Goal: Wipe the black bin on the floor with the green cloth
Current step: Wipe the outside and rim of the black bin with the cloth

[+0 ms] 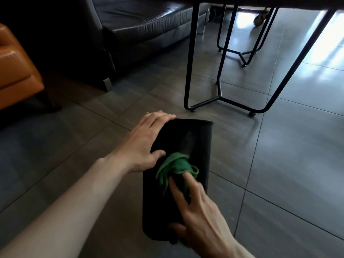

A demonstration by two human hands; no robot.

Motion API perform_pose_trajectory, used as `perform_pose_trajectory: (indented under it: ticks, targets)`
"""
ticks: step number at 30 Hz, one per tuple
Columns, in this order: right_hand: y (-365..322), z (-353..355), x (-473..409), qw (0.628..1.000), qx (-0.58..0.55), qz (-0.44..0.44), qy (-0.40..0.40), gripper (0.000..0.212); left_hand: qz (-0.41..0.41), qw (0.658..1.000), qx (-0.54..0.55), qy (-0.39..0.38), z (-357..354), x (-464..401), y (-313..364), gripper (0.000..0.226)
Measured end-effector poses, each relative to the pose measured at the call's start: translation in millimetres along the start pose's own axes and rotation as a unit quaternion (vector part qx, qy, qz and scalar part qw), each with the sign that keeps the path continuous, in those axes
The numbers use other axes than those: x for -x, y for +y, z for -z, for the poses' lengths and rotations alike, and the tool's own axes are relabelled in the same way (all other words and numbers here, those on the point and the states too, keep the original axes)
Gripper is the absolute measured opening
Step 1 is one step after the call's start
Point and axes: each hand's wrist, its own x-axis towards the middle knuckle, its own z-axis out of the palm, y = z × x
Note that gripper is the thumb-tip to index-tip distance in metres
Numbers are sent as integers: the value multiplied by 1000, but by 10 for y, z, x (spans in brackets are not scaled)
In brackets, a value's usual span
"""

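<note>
Your left hand (143,142) lies flat and spread on the black bin (188,142), palm down along its upper left side, fingertips reaching the far left corner of the rim and thumb resting on the bin's face just beside the green cloth (176,168). It presses but does not grip; the fingers are extended, not curled round anything.

Your right hand (195,211) holds the green cloth against the bin's upward face. The cloth is bunched, with loose folds trailing toward your left thumb, and two extended fingers press on its near edge. The thumb sits lower, at the bin's near end, and a bit of green shows beneath the hand there. The fingers are slightly blurred.

The bin lies on its side on the grey tiled floor (279,164), lengthwise between your two hands: near end under your right hand, far end beyond your left fingertips. Which end is the opening cannot be told.

Beyond your left hand stands a dark leather sofa (141,25), with an orange leather chair (16,71) well off to the left. Beyond the bin's far end, black metal table legs (189,62) stand on the floor, near but not touching.
</note>
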Motion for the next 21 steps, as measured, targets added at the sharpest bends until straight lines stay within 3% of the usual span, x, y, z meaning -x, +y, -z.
perform_pose_trajectory:
  ticks: [2, 5, 9, 11, 15, 18, 21]
  targets:
    - [44, -52, 88, 998, 16, 56, 15, 66, -2, 1000, 1, -3, -3, -1, 7, 98]
    - [278, 27, -72, 994, 32, 79, 68, 52, -4, 1000, 4, -2, -10, -31, 40, 97]
    - [498, 268, -604, 983, 22, -65, 169, 66, -1, 1000, 13, 4, -11, -72, 98, 91]
    - [504, 320, -773, 980, 9, -85, 181, 63, -9, 1000, 13, 0, -29, -86, 137, 90]
    - [434, 131, -502, 990, 1, 13, 140, 39, -20, 1000, 5, -6, -19, -122, 165, 90]
    - [284, -168, 69, 983, 35, 164, 72, 9, -13, 1000, 4, -11, 5, -87, 123, 94]
    - [290, -242, 295, 969, 46, 239, 44, 11, -19, 1000, 11, -8, -2, -52, 131, 97]
